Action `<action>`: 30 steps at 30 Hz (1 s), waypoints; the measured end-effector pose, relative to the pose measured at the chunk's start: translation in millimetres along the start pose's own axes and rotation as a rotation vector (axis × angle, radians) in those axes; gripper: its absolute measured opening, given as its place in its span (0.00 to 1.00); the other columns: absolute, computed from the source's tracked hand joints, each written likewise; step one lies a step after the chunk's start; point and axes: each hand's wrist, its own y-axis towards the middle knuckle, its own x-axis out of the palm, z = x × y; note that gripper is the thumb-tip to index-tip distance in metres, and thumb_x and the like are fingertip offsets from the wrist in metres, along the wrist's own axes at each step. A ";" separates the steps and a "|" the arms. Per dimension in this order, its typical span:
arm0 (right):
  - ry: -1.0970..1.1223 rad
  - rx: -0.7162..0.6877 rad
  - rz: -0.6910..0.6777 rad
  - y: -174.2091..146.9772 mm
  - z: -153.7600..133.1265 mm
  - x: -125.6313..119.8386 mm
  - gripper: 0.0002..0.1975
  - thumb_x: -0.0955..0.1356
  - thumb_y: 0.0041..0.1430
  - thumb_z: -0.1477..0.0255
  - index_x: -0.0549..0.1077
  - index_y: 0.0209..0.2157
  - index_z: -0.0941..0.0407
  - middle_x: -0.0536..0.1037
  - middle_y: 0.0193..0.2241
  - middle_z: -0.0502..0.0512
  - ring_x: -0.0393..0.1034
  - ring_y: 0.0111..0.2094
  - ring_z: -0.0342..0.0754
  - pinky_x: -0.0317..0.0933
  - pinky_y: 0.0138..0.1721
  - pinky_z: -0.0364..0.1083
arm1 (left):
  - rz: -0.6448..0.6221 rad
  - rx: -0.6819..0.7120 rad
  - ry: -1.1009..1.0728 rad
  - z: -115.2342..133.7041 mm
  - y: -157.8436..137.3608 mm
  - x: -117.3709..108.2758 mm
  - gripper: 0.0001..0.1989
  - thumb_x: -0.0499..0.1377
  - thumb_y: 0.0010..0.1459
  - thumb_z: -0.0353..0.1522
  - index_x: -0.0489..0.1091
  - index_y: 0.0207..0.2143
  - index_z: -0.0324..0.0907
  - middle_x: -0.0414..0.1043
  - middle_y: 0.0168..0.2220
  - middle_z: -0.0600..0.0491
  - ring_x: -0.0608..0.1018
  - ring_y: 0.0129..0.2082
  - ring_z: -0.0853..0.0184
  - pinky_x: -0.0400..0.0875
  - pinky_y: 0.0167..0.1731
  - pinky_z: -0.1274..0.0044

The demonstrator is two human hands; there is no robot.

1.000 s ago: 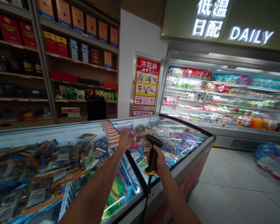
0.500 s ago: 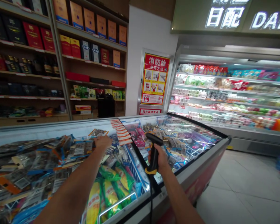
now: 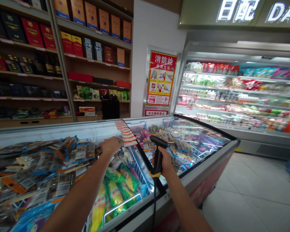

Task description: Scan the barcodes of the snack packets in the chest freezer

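Fingers of the right hand [image 3: 167, 161] wrap closed around a barcode scanner [image 3: 158, 158], apparently for steadiness, with an orange-striped sheet [image 3: 126, 133] just right of the left hand [image 3: 111, 144], its fingers' hold unclear.

Packets [image 3: 81, 153] lie across the freezer [image 3: 195, 175]'s left part, bags [image 3: 116, 195] in a basket [image 3: 138, 168] at its near edge, left of the divider [image 3: 143, 156] partly behind the scanner [image 3: 157, 161]. Beyond the far edge: shelves [image 3: 96, 72] left, refrigerated case [image 3: 253, 141] right, poster [image 3: 161, 79] between.
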 end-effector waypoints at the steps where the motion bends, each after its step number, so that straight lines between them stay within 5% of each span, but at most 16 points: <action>1: -0.002 -0.003 -0.006 -0.9 -0.5 0.2 0.14 0.64 0.42 0.61 0.63 0.18 0.58 0.67 0.11 0.47 0.59 0.10 0.40 0.53 0.09 0.39 | 0.019 -0.026 -0.008 0.7 0.2 3.2 0.28 0.48 0.43 0.46 0.66 0.40 0.34 0.68 0.39 0.36 0.65 0.44 0.48 0.56 0.38 0.61; 8: -0.009 -0.020 -0.006 -8.1 -6.2 -3.0 0.13 0.64 0.42 0.61 0.65 0.21 0.58 0.67 0.11 0.47 0.58 0.10 0.40 0.53 0.10 0.39 | 0.012 0.004 -0.084 2.0 9.5 14.5 0.18 0.50 0.44 0.37 0.68 0.38 0.43 0.69 0.42 0.44 0.66 0.44 0.51 0.55 0.39 0.60; 13: -0.008 -0.040 0.006 -11.1 -8.6 -3.4 0.13 0.64 0.42 0.62 0.64 0.21 0.58 0.66 0.10 0.46 0.58 0.10 0.39 0.51 0.10 0.38 | -0.039 -0.093 -0.143 -6.7 23.1 5.9 0.18 0.52 0.42 0.40 0.70 0.35 0.41 0.70 0.39 0.41 0.69 0.41 0.49 0.56 0.38 0.61; 22: -0.040 -0.041 -0.002 -16.2 -7.1 5.2 0.14 0.64 0.41 0.61 0.64 0.20 0.58 0.66 0.11 0.47 0.58 0.10 0.40 0.52 0.09 0.39 | 0.054 -0.241 -0.276 -4.8 21.8 7.0 0.22 0.51 0.44 0.37 0.63 0.40 0.32 0.69 0.37 0.34 0.68 0.43 0.48 0.53 0.39 0.61; 30: -0.036 -0.057 -0.022 -17.5 -8.1 1.1 0.14 0.64 0.42 0.61 0.64 0.18 0.59 0.66 0.11 0.47 0.59 0.10 0.40 0.53 0.09 0.40 | 0.136 -0.269 -0.629 -10.8 28.9 6.8 0.20 0.54 0.42 0.28 0.64 0.41 0.35 0.70 0.39 0.38 0.70 0.41 0.52 0.59 0.38 0.66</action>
